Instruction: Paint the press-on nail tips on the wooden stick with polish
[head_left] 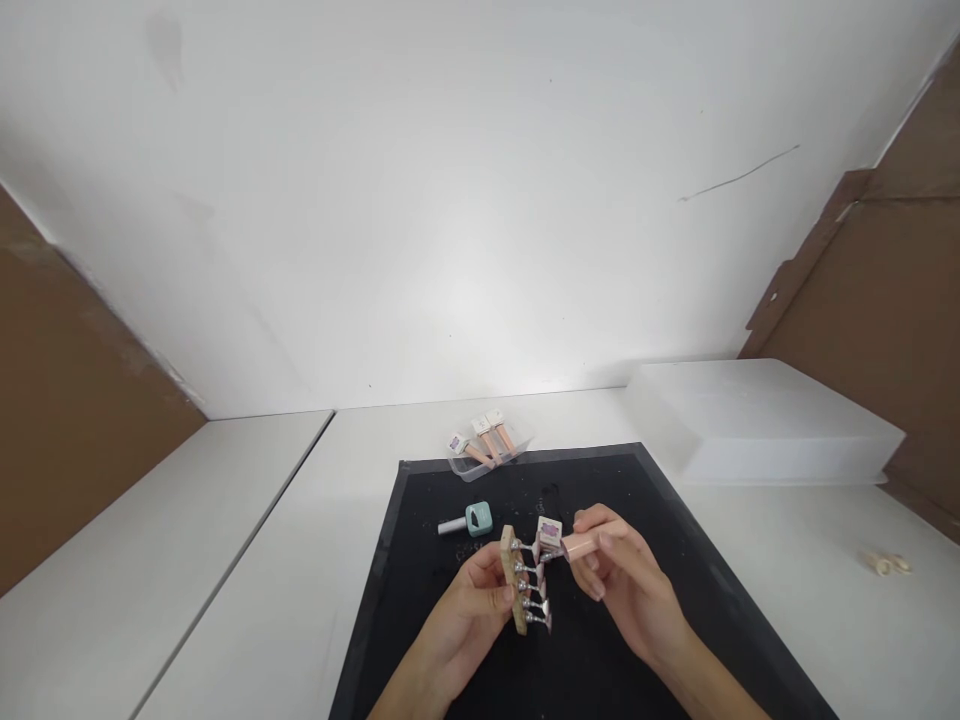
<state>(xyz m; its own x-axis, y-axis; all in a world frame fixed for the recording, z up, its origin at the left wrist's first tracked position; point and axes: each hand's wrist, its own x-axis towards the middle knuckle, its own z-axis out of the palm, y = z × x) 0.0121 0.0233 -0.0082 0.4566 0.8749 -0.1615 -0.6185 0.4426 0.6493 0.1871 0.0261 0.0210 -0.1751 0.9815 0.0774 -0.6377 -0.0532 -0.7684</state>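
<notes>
My left hand is closed round a pale wooden nail-tip stand, tilted up on its edge. Several silver posts stick out of it to the right, with thin nail tips at their ends. My right hand grips a nail polish bottle by its long pink cap. The bottle's square white body with a purple label points left, close to the topmost nail tip; whether they touch I cannot tell.
A green polish bottle with a white cap lies on the black mat. Behind it, a clear tray holds 3 pink-capped bottles. At right stand a translucent bin and small beige pieces. Brown cardboard panels flank the table.
</notes>
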